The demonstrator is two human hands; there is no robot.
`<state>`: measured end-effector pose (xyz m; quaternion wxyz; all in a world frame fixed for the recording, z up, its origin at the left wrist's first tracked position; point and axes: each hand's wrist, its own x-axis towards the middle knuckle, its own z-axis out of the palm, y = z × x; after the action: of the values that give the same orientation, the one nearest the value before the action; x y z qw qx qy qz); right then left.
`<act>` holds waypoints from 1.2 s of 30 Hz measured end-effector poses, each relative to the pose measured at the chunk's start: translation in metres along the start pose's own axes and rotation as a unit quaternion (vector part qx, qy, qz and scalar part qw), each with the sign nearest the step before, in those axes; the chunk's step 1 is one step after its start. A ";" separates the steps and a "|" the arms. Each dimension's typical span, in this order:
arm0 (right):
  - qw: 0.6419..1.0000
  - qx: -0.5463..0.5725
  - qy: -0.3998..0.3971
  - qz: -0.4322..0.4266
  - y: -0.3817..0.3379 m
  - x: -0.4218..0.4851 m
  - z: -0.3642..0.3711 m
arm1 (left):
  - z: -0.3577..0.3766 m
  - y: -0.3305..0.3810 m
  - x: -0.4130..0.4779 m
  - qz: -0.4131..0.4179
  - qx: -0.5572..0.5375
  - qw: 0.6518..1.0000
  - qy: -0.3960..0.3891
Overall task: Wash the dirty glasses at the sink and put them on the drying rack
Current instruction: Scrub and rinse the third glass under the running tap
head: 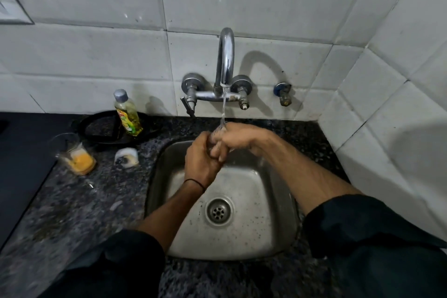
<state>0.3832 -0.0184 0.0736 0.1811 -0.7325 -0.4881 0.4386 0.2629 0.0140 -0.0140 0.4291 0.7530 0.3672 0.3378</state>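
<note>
No lettering is legible at this kitchen sink. The red, yellow and green label [125, 120] on the clear plastic bottle of yellow-green liquid [132, 113], standing left of the curved chrome wall tap [226, 60], is too blurred to read.

This is a small home kitchen. A steel sink [261, 213] is sunk into a dark speckled stone surface [84, 213] in a corner of white tiled walls [96, 55], with a chrome tap [226, 55] mounted on the far wall. To the left stand a bottle of dish soap [127, 117], a black pan [101, 128] and a dirty glass [78, 157].
</note>
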 end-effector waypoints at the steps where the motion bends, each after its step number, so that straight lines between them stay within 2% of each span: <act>1: 1.000 0.003 -0.015 -0.004 -0.003 -0.003 -0.004 | 0.001 0.000 0.000 0.006 -0.019 1.000 0.002; 2: 0.999 -0.024 -0.027 -0.017 -0.004 -0.004 -0.010 | 0.000 0.001 0.001 0.006 -0.047 0.999 -0.022; 4: 0.989 -0.128 -0.043 -0.055 -0.002 -0.005 -0.020 | -0.008 0.001 0.008 -0.014 -0.122 0.984 -0.129; 6: 0.966 -0.241 -0.021 -0.091 -0.003 -0.007 -0.022 | -0.015 -0.003 0.015 -0.066 -0.207 0.946 -0.241; 7: 0.958 -0.266 0.008 -0.106 -0.004 -0.006 -0.019 | -0.016 -0.005 0.018 -0.096 -0.228 0.932 -0.264; 9: 0.963 -0.244 0.040 -0.103 -0.007 -0.003 -0.011 | -0.011 -0.005 0.020 -0.110 -0.213 0.947 -0.215; 11: 0.983 -0.175 0.038 -0.042 -0.013 0.003 -0.004 | 0.000 0.000 0.018 -0.086 -0.111 0.986 -0.091; 13: 0.995 -0.095 0.025 0.022 -0.018 0.006 -0.004 | 0.008 0.010 0.009 -0.063 -0.045 0.997 0.006; 15: 0.997 -0.068 0.016 0.020 -0.019 0.006 -0.010 | 0.008 0.011 0.003 -0.064 -0.073 0.995 -0.005; 17: 0.984 -0.169 -0.030 -0.051 -0.017 0.003 -0.020 | -0.002 0.005 0.006 -0.077 -0.146 0.982 -0.097; 18: 0.971 -0.215 -0.056 -0.086 -0.014 -0.001 -0.022 | -0.010 -0.001 0.009 -0.091 -0.197 0.964 -0.155; 19: 0.967 -0.221 -0.071 -0.107 -0.012 -0.005 -0.022 | -0.016 -0.005 0.013 -0.112 -0.232 0.946 -0.198; 20: 0.974 -0.182 -0.070 -0.114 -0.009 -0.008 -0.019 | -0.020 -0.009 0.015 -0.132 -0.237 0.939 -0.210; 22: 0.995 -0.048 0.011 -0.089 -0.006 -0.007 -0.007 | -0.017 -0.010 0.018 -0.135 -0.169 0.965 -0.150; 23: 0.997 0.004 0.063 -0.040 -0.007 -0.004 -0.001 | -0.010 -0.009 0.016 -0.119 -0.105 0.983 -0.094; 24: 0.995 0.031 0.095 0.017 -0.009 0.001 0.004 | -0.003 -0.005 0.011 -0.105 -0.055 0.992 -0.039; 26: 0.993 0.018 0.093 0.070 -0.018 0.003 0.010 | 0.008 0.004 -0.002 -0.095 -0.068 0.993 0.007; 28: 0.992 -0.080 0.089 0.029 -0.020 0.001 0.008 | 0.008 0.006 -0.006 -0.103 -0.114 0.988 -0.014; 30: 0.980 -0.182 0.053 -0.057 -0.014 -0.005 0.001 | -0.005 -0.002 0.001 -0.118 -0.163 0.973 -0.111; 32: 0.978 -0.184 -0.021 -0.096 -0.006 -0.013 -0.001 | -0.015 -0.012 0.009 -0.138 -0.175 0.957 -0.184; 33: 0.983 -0.155 -0.034 -0.098 -0.001 -0.013 0.000 | -0.016 -0.015 0.011 -0.140 -0.145 0.964 -0.172; 34: 0.991 -0.116 -0.013 -0.072 0.001 -0.010 0.003 | -0.013 -0.017 0.012 -0.122 -0.091 0.978 -0.140; 36: 0.995 -0.049 0.082 0.011 -0.003 -0.001 0.013 | 0.001 -0.012 0.005 -0.090 -0.002 0.995 -0.052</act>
<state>0.3708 -0.0196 0.0692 0.1799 -0.7793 -0.4844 0.3546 0.2631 0.0227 -0.0241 0.4778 0.7325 0.4097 0.2596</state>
